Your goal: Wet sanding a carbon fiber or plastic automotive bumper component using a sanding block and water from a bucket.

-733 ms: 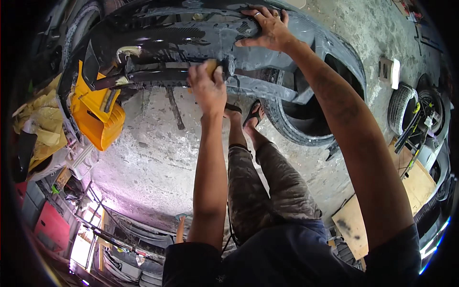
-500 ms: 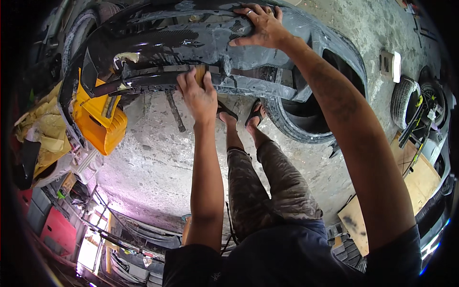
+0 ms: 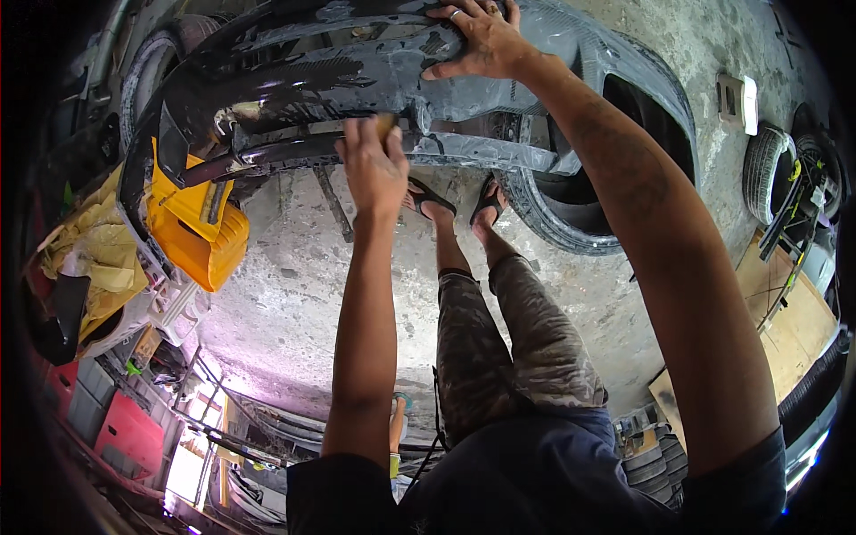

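In the head view, the left hand (image 3: 374, 169) is seen from its back, pressed against the lower edge of a dark car bumper (image 3: 357, 67). Its fingers are curled narrowly over a small tan pad (image 3: 385, 125), of which only a corner shows above the knuckles; what kind of pad it is cannot be told. The right hand (image 3: 477, 40) is laid flat and spread wide on the upper face of the bumper, with nothing held in it, and a ring is seen on one finger.

The bumper is stretched across the top of the picture, curving from the upper left to the upper right, its glossy surface marked with pale dull patches. Its left end is borne on a yellow plastic crate (image 3: 192, 223). Under its right part a black tyre (image 3: 557, 214) is lying on the concrete floor (image 3: 294, 303). The person's two feet in sandals (image 3: 432, 203) are set on the floor just below the bumper, between the left hand and the tyre, and the legs are clad in patterned trousers (image 3: 517, 339).

At the left rim, crumpled yellow sheeting (image 3: 89, 259) is heaped beside the crate. At the right rim, a second tyre (image 3: 769, 169) is standing upright, well apart from the bumper.
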Demonstrator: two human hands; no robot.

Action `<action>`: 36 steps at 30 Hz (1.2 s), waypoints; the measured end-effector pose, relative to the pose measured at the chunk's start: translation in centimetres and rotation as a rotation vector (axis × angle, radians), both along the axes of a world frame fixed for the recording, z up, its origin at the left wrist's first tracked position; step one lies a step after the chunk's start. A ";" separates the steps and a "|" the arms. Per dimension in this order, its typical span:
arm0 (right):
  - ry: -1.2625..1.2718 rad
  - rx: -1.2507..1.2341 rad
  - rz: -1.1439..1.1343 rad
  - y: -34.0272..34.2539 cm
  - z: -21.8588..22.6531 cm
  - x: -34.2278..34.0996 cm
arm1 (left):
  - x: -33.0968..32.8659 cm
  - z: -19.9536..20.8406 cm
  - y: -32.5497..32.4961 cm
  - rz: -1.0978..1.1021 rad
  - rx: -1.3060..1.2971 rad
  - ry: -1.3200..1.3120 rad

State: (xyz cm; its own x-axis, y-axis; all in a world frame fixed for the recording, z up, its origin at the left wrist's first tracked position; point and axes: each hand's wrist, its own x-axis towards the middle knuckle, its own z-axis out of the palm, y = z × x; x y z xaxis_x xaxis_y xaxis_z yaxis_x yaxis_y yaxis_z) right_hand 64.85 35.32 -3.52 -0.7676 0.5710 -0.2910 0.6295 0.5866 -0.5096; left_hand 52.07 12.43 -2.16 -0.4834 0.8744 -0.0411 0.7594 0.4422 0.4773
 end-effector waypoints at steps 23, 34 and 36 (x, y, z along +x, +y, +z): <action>-0.057 0.053 -0.011 -0.5 0.0 -0.4 | 4.1 -1.8 -1.2 0.171 0.257 -0.040; -0.002 0.006 0.033 1.1 0.7 0.1 | 3.0 0.3 -2.7 0.487 0.366 -0.511; -0.041 0.041 0.026 -0.8 1.5 0.3 | 2.2 0.9 -5.9 0.682 0.368 -1.003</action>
